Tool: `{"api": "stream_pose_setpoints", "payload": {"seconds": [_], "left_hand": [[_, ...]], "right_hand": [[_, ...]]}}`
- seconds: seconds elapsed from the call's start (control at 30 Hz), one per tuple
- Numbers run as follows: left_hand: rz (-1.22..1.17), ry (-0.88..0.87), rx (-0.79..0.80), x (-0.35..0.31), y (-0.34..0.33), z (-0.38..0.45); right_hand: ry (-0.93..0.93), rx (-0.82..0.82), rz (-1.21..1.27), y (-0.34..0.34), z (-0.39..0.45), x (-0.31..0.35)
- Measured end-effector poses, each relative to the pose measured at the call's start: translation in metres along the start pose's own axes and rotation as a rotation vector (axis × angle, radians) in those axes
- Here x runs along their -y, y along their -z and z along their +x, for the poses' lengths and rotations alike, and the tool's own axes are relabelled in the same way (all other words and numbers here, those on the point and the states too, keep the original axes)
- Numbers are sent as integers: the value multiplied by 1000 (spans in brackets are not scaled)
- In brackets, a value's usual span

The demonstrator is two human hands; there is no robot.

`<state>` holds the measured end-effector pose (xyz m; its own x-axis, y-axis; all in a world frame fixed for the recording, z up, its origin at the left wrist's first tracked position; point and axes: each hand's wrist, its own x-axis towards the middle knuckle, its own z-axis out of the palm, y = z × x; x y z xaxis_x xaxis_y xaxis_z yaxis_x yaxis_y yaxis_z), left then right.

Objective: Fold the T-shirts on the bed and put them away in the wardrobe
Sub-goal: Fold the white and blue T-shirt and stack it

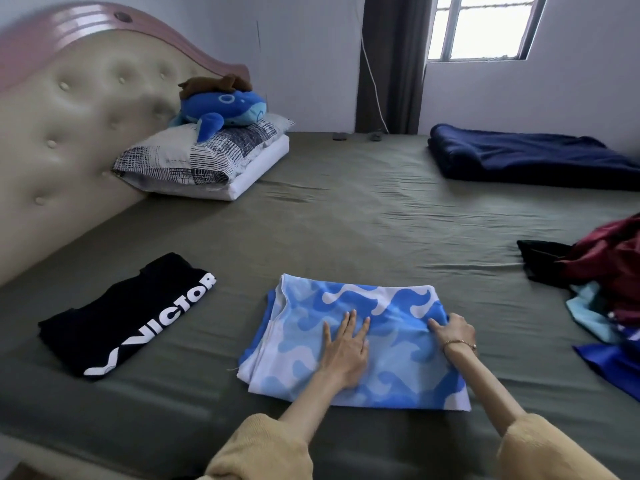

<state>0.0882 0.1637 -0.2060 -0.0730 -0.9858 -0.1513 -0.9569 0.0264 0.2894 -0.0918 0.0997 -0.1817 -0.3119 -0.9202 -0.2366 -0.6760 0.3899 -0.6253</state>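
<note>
A blue and white wave-patterned T-shirt [377, 303] lies partly folded on the olive bed sheet [346, 220] near the front edge. My left hand [346, 348] presses flat on its middle with straight fingers. My right hand [453, 330] grips the shirt's right edge, fingers curled into the fabric. A folded black T-shirt [124, 317] with white VICTOR lettering lies to the left. A heap of unfolded clothes [602, 282] in dark red, black, light blue and blue sits at the right edge.
A padded headboard [69, 133] runs along the left. Stacked pillows [204, 161] with a blue plush toy [225, 109] sit at the bed's far left. A folded navy blanket [526, 157] lies at the far right, below a window [485, 26].
</note>
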Motion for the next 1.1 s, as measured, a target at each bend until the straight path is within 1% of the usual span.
{"api": "stream_pose_setpoints", "payload": {"seconds": [0.1,0.17,0.27,0.33,0.47,0.57,0.67,0.7,0.8,0.87,0.97,1.03,1.1], "left_hand": [[-41,-41,-23,-23,-8,5],[-42,-35,-106,-33,-10,8],[-24,47,-247,-31,-6,5],[-73,129,-272,-19,1,4],[-180,274,-215,19,15,0],[-359,319,-208,47,24,-1],[-500,315,-232,68,29,-2],[-576,319,-239,71,30,-2],[-980,385,-206,76,38,-4],[-1139,409,-160,75,48,-7],[-1183,393,-77,83,56,-10],[-1213,384,-64,90,55,-4],[-1264,392,-62,95,54,-1]], "right_hand": [[-34,-27,-20,25,6,-21],[-48,-37,-13,39,7,-32],[-27,-19,29,48,7,-32],[7,-7,71,49,5,-22],[93,50,76,47,-4,13],[137,146,54,39,-14,40],[158,266,87,19,-28,68],[165,289,108,12,-32,75],[167,362,150,-15,-44,97],[160,386,148,-30,-54,106],[192,395,67,-59,-68,121],[239,386,-19,-75,-78,130],[264,386,-55,-94,-85,135]]}}
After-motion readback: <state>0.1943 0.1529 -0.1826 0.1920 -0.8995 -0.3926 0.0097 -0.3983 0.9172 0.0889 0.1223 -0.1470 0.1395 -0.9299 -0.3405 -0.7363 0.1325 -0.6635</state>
